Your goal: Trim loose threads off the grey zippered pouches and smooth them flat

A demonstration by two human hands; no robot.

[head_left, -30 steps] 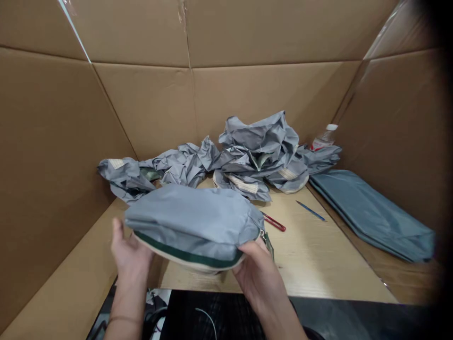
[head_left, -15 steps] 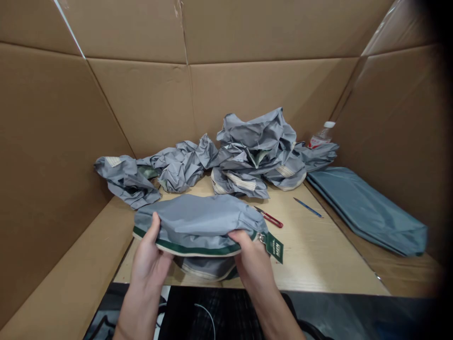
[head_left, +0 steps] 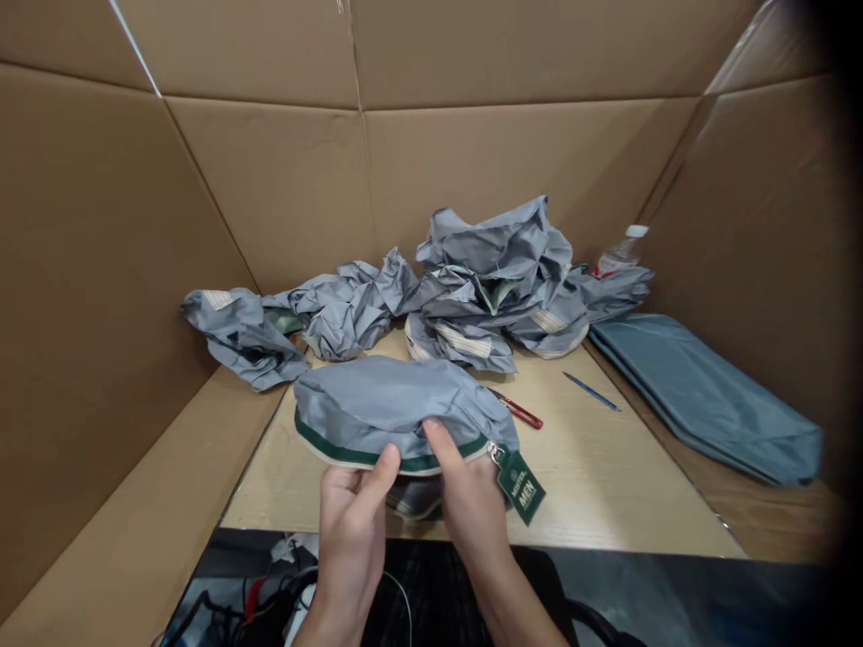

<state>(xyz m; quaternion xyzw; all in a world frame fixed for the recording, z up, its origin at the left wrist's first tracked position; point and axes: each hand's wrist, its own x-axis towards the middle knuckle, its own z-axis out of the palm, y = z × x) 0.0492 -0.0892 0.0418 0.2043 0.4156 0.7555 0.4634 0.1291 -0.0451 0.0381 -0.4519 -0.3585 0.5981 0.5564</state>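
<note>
Since the head view is the only one, 12 o'clock here is the far wall of the cardboard box point(head_left: 270, 198), which stands open towards the person on a wooden board point(head_left: 607, 499). At 6 o'clock, the left hand point(head_left: 347, 521) and right hand point(head_left: 472, 503) hold a grey pouch point(head_left: 397, 404) just above the board: each thumb presses on its green-trimmed edge and the fingers curl beneath, out of sight, so both hands are closed on it. Keeping the hands spread along that edge looks like a sound way to stop the soft cloth slipping. A green tag point(head_left: 521, 487) hangs from a metal ring at the pouch's right end; whether anything is inside cannot be told. Crumpled pouches point(head_left: 495, 270) lie heaped at 12 o'clock, and a flat pouch point(head_left: 701, 395) lies at 3 o'clock. A plastic bottle point(head_left: 620, 253) stands at 1 o'clock, while a red cutter point(head_left: 519, 412) and blue pen point(head_left: 590, 391) lie at 2 o'clock.
</note>
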